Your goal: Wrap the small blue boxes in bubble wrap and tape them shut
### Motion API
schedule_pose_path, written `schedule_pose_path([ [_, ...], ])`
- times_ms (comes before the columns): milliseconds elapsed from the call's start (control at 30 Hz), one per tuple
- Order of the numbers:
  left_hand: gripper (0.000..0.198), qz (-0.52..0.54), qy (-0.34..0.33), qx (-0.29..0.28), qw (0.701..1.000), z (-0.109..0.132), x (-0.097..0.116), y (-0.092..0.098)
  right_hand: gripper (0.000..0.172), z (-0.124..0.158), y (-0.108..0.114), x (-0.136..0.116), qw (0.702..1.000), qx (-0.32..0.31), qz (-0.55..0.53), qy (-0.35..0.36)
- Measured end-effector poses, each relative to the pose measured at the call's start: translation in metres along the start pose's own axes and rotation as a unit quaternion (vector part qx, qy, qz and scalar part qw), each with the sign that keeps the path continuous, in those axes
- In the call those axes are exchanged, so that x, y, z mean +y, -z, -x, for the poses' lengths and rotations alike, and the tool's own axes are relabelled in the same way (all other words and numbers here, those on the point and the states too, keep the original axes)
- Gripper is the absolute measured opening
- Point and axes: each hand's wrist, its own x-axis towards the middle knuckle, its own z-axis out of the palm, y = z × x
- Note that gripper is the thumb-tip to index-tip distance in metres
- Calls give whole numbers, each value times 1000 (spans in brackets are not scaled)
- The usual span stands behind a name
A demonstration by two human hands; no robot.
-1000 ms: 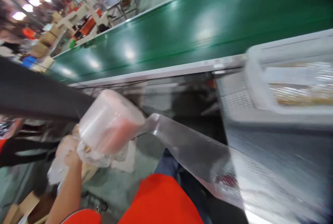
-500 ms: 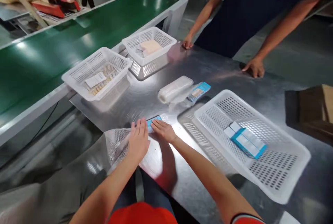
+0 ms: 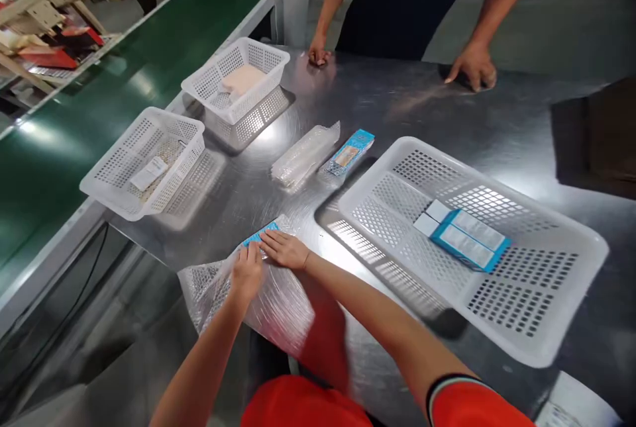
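Note:
A flat blue packet [image 3: 260,234] lies on a sheet of clear bubble wrap [image 3: 284,304] near the steel table's front edge. My left hand [image 3: 248,273] has its fingers bent and bunched on the wrap at the packet's near side. Across the packet's right part rests my right hand [image 3: 285,249], its fingers stretched out and covering some of it. The wrap spreads below both hands and hangs over the edge at the left. Beyond them lie a bubble-wrapped bundle [image 3: 305,157] and a second blue packet [image 3: 348,154] in clear wrap.
To the right stands a large white basket [image 3: 579,241] holding a blue-and-white box [image 3: 470,239]. Two smaller white baskets, one nearer [image 3: 106,179] and one farther [image 3: 271,59], sit beside the green conveyor [image 3: 163,36]. Across the table a co-worker's hands [image 3: 474,66] rest on its surface.
My left hand has gone from flat to bent fingers, and the bubble wrap now spreads below my hands toward the table edge. The view has shifted; the co-worker's hands still rest on the table.

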Motion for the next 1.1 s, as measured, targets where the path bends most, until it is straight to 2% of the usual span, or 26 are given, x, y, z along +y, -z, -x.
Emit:
schedule_pose_path([
  [133, 28, 15, 11, -21, 1000, -3, 10, 4, 31, 1, -3, -1, 1000, -12, -26, -11],
  [233, 29, 34, 36, -76, 996, -5, 13, 11, 29, 1, -2, -1, 1000, -4, -24, -16],
  [333, 25, 90, 46, -111, 989, -11, 7, 21, 26, 0, 0, 0, 1000, -7, -20, -12],
  [433, 32, 154, 83, -95, 980, -19, -8, 26, 21, -1, 0, 1, 999, -20, -26, -19],
  [500, 50, 163, 99, -110, 975, -22, -14, 23, 20, -1, -1, -1, 1000, -14, -17, -21],
  [567, 62, 143, 81, -141, 976, -22, -12, 17, 20, -1, -3, -3, 1000, 0, 0, -18],
  [633, 61, 104, 68, -147, 981, -19, -4, 9, 17, -2, -3, -4, 999, 24, 19, -15],
  [767, 53, 39, 86, -121, 988, -12, 5, 1, 10, -3, -1, -3, 996, 68, 51, -9],
  [833, 51, 37, 48, -118, 991, -12, -3, -1, 10, -6, 1, 1, 997, 63, 50, 5],
  [933, 49, 45, -20, -112, 992, -16, -26, -6, 15, -16, 5, 11, 999, 27, 35, 26],
  [1100, 47, 87, -41, -134, 986, -38, -58, -15, 24, -42, 6, 28, 999, -43, -3, 9],
])
